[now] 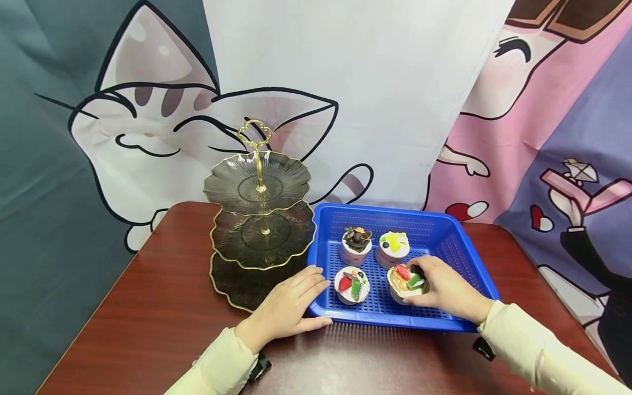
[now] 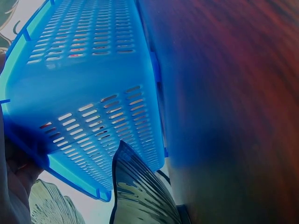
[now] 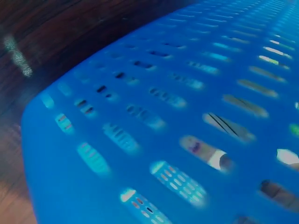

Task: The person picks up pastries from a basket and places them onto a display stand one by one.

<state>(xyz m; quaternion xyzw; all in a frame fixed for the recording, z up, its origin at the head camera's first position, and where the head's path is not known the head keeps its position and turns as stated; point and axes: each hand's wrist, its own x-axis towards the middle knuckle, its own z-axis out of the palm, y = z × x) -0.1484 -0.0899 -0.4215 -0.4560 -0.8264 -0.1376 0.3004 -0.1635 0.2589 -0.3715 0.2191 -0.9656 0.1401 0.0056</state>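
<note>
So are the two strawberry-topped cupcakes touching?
Apart: the head view shows the blue basket's floor between the front left cupcake and the front right cupcake.

From above, the head view looks forward and down; both wrist views closely face its blue perforated basket (image 1: pixel 375 317).

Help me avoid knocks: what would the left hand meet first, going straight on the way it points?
The left rim of the blue basket, where the fingers of the left hand lie. Beyond it, the dark-topped cupcake looks roughly in line, though depth is unclear and the hand might pass above it.
</note>
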